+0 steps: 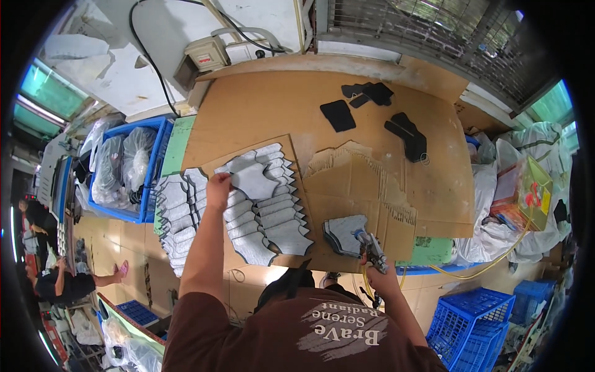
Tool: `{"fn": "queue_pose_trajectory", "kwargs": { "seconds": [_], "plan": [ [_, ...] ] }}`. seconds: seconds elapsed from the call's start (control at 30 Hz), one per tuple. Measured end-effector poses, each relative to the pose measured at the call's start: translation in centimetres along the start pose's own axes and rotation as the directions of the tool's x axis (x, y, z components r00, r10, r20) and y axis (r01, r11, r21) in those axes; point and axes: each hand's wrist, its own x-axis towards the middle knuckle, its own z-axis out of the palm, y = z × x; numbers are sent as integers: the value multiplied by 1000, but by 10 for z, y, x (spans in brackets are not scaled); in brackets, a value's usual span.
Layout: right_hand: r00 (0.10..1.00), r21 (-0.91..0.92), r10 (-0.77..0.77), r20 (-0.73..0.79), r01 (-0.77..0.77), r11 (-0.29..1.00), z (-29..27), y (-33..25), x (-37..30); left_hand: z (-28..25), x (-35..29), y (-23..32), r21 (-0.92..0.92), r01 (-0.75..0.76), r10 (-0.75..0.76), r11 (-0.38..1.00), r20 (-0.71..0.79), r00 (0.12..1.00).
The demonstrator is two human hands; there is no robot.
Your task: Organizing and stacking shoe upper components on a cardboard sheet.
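My left hand is closed on the edge of a grey fabric piece with a curved outline. This piece lies over rows of overlapping grey pieces spread on a cardboard sheet. Another overlapping row of grey pieces sits to the left of my forearm. At the near right of the table, my right hand grips a metal spray gun. Its nozzle is over a small stack of grey pieces. Whether any spray comes out cannot be seen.
Black cut pieces lie at the far side of the cardboard-covered table. Torn cardboard is in the middle. A yellow hose runs at the right. Blue crates stand lower right; a bag-filled blue crate stands left. People are far left.
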Motion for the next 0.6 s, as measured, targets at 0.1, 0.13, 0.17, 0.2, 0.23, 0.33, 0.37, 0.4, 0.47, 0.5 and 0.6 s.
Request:
{"fn": "queue_pose_trajectory", "kwargs": {
  "seconds": [0.1, 0.13, 0.17, 0.2, 0.23, 0.33, 0.37, 0.4, 0.47, 0.5, 0.6],
  "plan": [
    [1000, -5, 19, 23, -19, 1000, 3, -2, -1, -9, 31, -8, 54, -61, 66, 997, -100, 993],
    [1000, -8, 21, 20, -21, 1000, 6, -3, 0, -13, 36, -11, 51, -59, 63, 997, -97, 993],
    [999, -11, 27, 20, -27, 1000, 7, -2, 0, -12, 38, -13, 345, -213, 264, 914, -109, 958],
    [999, -15, 32, 22, -32, 999, 8, 0, 0, -9, 37, -15, 606, -329, 453, 725, -59, 889],
    [999, -19, 37, 16, -37, 999, 9, 2, 1, -5, 32, -19, 601, -329, 448, 729, -56, 892],
    [999, -68, -13, 29, 15, 998, 11, 8, 5, 45, -17, 0, 605, -463, 504, 648, 115, 856],
    [1000, -66, -8, 17, 9, 998, 12, 11, 6, 70, -49, 12, 489, -428, 386, 760, 190, 903],
    [1000, -75, -21, 22, 22, 997, 12, 12, 6, 90, -79, 22, 361, -406, 304, 840, 307, 902],
    [1000, -61, -11, 27, 13, 998, 15, 11, 7, 121, -122, 23, 221, -542, 385, 811, 497, 778],
    [1000, -61, -13, 27, 15, 998, 17, 11, 8, 134, -134, 18, 197, -662, 487, 723, 535, 691],
    [998, -61, -69, 7, 69, 996, 19, 8, 10, 160, -155, 24, 184, -678, 461, 711, 607, 648]
  ]
}}
